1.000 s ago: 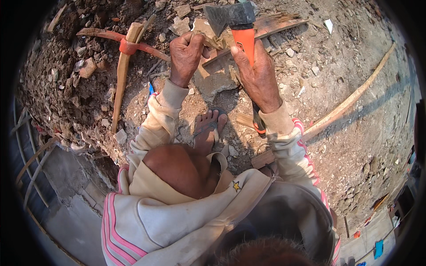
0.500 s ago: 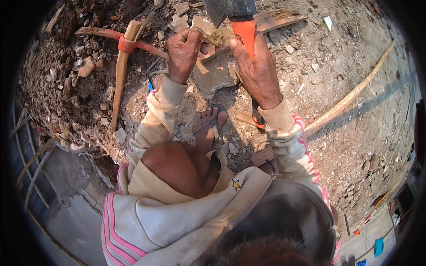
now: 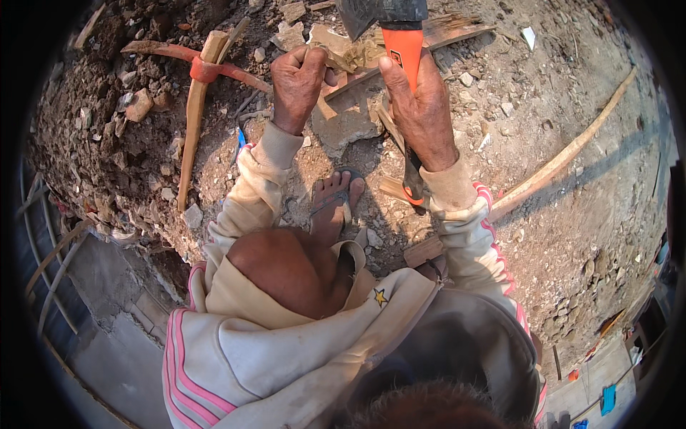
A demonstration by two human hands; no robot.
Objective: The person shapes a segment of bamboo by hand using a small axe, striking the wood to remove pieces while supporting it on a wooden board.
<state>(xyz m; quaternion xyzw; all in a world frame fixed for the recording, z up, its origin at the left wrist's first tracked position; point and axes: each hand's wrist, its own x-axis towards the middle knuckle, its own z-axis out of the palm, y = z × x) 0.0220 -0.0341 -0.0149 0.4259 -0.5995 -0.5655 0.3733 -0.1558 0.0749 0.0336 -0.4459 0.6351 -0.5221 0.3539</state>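
My right hand (image 3: 421, 107) is wrapped round the upper handle of a hatchet (image 3: 402, 53), close under its dark head. The handle is orange at the top and black with an orange edge lower down; my palm hides part of it. To the left, my left hand (image 3: 296, 86) is closed with its fingers curled. Pale brown splintered wood (image 3: 354, 56) lies by its thumb; whatever is inside the fingers is hidden. Beneath both hands are a reddish-brown board (image 3: 457, 34) and a flat stone slab (image 3: 346, 125).
A pickaxe with a red head (image 3: 206, 70) and wooden handle lies on rubble at the left. A long wooden pole (image 3: 572, 151) stretches across the dirt at the right. My sandalled foot (image 3: 332, 204) stands below the slab. A short wood block (image 3: 423, 252) lies near my right forearm.
The hatchet and my right hand have shifted slightly to the right and a little lower. My left hand has stayed almost in place.
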